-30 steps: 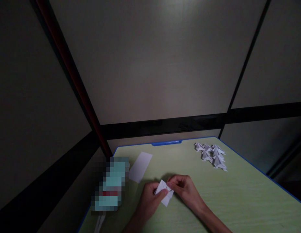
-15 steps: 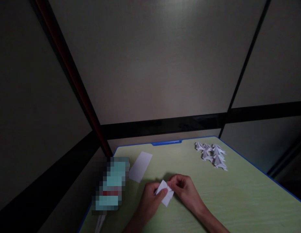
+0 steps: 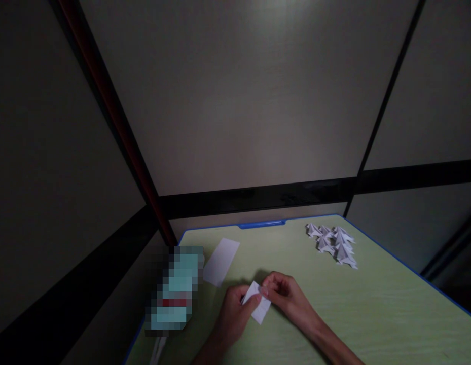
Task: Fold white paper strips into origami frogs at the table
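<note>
Both my hands meet over a small folded white paper piece low on the green table. My left hand pinches the piece's left side, thumb on top. From the right, my right hand grips its upper edge with curled fingers. The paper rests partly on the table surface between the hands. Part of it is hidden under the fingers.
A flat white paper strip lies at the table's left. Several folded white paper pieces are heaped at the far right corner. A blurred teal object sits at the left edge. Dark-framed wall panels stand behind the blue-rimmed table.
My fingers have shifted slightly on the folded paper, pressing it a little flatter. Nothing else on the table has moved.
</note>
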`<state>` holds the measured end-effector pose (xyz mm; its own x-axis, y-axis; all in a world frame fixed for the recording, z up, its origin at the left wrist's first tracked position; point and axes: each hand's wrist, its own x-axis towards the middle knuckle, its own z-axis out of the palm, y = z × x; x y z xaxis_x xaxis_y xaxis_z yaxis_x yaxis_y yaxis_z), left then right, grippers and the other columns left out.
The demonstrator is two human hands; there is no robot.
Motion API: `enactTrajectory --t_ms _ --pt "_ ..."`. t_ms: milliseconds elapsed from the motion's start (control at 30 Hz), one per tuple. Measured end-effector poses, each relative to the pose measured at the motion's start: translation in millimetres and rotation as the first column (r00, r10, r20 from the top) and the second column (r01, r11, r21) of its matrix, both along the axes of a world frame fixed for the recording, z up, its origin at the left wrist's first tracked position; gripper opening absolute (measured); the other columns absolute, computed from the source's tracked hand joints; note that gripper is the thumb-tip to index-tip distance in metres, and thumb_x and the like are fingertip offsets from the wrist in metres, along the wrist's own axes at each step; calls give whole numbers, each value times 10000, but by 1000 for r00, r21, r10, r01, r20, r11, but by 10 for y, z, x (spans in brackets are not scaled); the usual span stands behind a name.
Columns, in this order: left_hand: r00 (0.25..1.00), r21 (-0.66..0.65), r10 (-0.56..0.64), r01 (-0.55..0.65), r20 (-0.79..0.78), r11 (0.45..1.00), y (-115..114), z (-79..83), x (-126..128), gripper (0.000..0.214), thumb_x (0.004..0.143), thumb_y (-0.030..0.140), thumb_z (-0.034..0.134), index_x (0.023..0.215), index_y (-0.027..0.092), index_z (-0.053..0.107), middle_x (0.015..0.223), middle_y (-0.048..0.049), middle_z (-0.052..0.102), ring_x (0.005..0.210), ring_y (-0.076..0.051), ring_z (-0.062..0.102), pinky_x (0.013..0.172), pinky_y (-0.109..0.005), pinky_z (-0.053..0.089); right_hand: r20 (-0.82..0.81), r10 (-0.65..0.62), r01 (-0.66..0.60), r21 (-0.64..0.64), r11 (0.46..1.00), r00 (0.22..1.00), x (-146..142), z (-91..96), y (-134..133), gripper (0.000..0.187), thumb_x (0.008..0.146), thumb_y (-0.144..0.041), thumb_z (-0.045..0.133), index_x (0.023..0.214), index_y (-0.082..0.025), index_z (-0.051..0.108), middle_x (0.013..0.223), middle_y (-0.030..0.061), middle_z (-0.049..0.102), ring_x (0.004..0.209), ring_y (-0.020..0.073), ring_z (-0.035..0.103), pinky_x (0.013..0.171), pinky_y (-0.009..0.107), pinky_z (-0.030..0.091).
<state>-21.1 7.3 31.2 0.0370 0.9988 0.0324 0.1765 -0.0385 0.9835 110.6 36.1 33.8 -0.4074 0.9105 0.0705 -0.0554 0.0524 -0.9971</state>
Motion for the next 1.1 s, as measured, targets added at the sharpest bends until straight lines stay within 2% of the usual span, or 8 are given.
enactTrajectory --t_ms 167,300,533,733,900,1000,1100 --pt "999 -17 -12 13 45 1000 -18 25 8 270 610 357 543 544 96 558 455 38 410 451 -85 353 412 -182 261 29 71 -73 59 996 997 -1 -15 -17 295 605 -353 580 512 -163 374 492 -67 320 458 67 292 421 186 222" --pt "998 -20 -57 58 41 998 -29 37 10 279 632 350 528 534 90 542 458 38 397 447 -76 339 412 -180 253 17 87 -88 62 994 996 9 -52 -6 317 607 -391 564 502 -164 369 481 -70 296 458 70 272 425 192 209" --pt "997 -16 -61 61 49 998 -32 4 4 308 614 389 532 559 88 571 477 18 450 463 -93 386 423 -186 281 -31 84 -85 -12 996 996 6 -90 13 342 573 -419 587 471 -155 395 415 -76 336 405 58 269 404 191 187" --pt "993 -16 -110 111 53 994 -46 15 -18 320 617 392 527 603 78 588 504 -12 509 461 -101 412 420 -191 298 -50 88 -90 -36 995 995 -1 -73 -18 352 593 -462 548 479 -142 456 410 -57 396 391 64 313 404 195 209" --pt "995 -11 -74 75 63 997 -32 -34 -30 316 607 390 537 587 78 582 499 -9 512 466 -107 422 437 -199 312 -72 103 -105 -31 994 992 -18 -47 -24 380 625 -487 506 470 -146 444 420 -54 392 402 72 340 420 199 246" --pt "998 32 -29 27 55 999 -7 -69 -35 294 646 366 509 606 83 582 520 -7 516 488 -110 428 457 -200 317 -107 57 -58 -4 998 993 -13 -5 -19 368 681 -463 457 492 -148 435 446 -48 399 431 80 365 441 202 277" --pt "997 51 38 -42 64 998 16 -66 -38 261 655 346 507 612 96 569 530 3 504 496 -106 419 458 -195 315 -165 1 4 31 1000 986 -10 33 -29 267 642 -397 546 586 -158 441 508 -51 420 474 82 389 457 194 299"
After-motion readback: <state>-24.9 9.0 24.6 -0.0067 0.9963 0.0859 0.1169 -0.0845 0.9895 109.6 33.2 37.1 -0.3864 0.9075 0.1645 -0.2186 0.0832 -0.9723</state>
